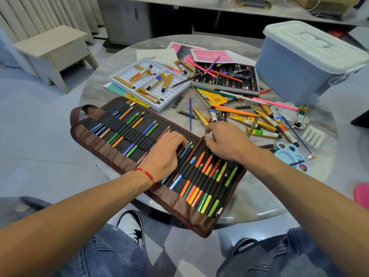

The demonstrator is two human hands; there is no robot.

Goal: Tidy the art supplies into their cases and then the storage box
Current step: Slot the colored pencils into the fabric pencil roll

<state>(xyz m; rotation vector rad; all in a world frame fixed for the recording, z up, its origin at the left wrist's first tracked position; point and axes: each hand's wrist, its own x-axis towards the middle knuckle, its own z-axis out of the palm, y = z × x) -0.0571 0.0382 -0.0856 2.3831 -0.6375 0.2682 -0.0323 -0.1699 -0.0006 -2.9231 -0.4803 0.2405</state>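
On the round glass bench [249,188] a brown roll-up pencil case [111,156] lies unrolled, its black elastic loops holding rows of coloured pencils, with some loops near the middle unfilled. The left hand [165,151] lies palm-down on the case, fingers fairly straight and pressing on the loops, its grip apart and holding nothing. The right hand [225,143] has its grip clamped on the tip end of a brown pencil [196,146], pinched between thumb and forefinger, the pencil's lower end lying among the loops just beside the left fingertips. Beyond the case sit a white tray [139,76] of gold paint tubes and an open box of oil pastels [225,78]. Loose tubes, brushes and pencils are scattered to the right, near two palettes. The blue storage box [299,72], lid on, stands at the far right.
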